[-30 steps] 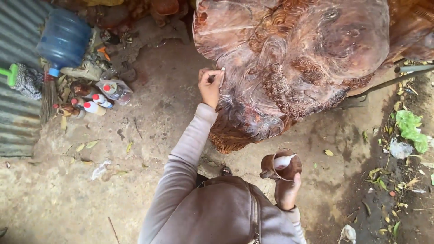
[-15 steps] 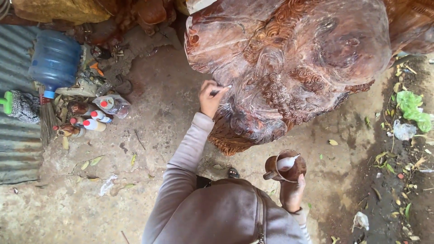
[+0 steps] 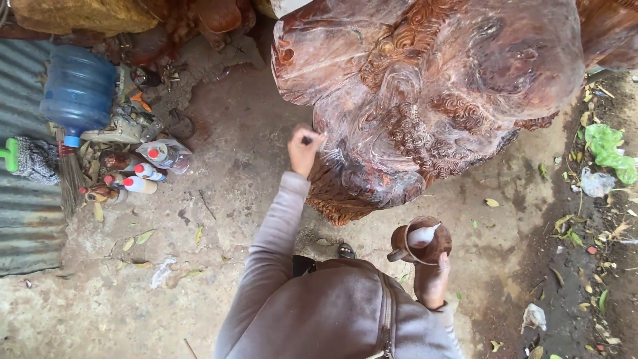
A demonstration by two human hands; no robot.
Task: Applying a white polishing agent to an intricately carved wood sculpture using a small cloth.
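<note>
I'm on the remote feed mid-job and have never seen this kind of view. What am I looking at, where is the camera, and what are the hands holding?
There is no machine: a person's head-worn camera looks down over their grey-sleeved arms. The left hand pinches a small dark tool, too small to identify, against the big reddish carved wood sculpture. The right hand holds a brown cup with something white inside. On the concrete ground to the left lie a blue water jug and small red-capped bottles; litter and leaves lie on the right.

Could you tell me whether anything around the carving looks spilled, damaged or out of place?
Nothing spilled. The cup in the right hand sits level; the left hand works at the wood carving. Only leaves and scraps of litter are scattered on the ground.
</note>
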